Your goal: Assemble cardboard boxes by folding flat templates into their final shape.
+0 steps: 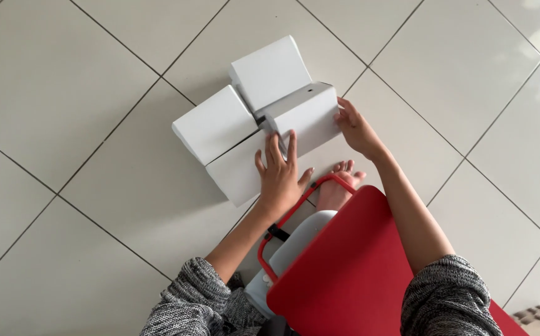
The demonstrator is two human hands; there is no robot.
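A cluster of four white cardboard boxes sits on the pale tiled floor (65, 93), straddling a dark grout line, well away from any wall in view. The right-hand box (304, 115), standing a little proud of its neighbours, is the one in hand: the right hand (357, 129) cups its outer end, fingers curled against the side, while the left hand (279, 174) lies flat and spread, fingertips on that box's near edge and palm over the front box (239, 168) below it. Neither hand closes fully round anything; both press rather than grip. Behind these stand the left box (215, 123) and the rear box (270, 71), all four touching, with a narrow dark gap at the centre where their corners meet.

The person wears grey knitted sleeves (189, 298) and sits low, a red board (357, 267) across the lap and a red-framed grey seat (288, 249) beneath, a bare foot (338, 183) just beside the boxes.

The risk appears to lie in the push: pressure from the right end alone could slide the whole cluster over the smooth tile, skew the box against its neighbours or dent its thin wall. The red board, resting untended, could also slip forward onto the boxes.
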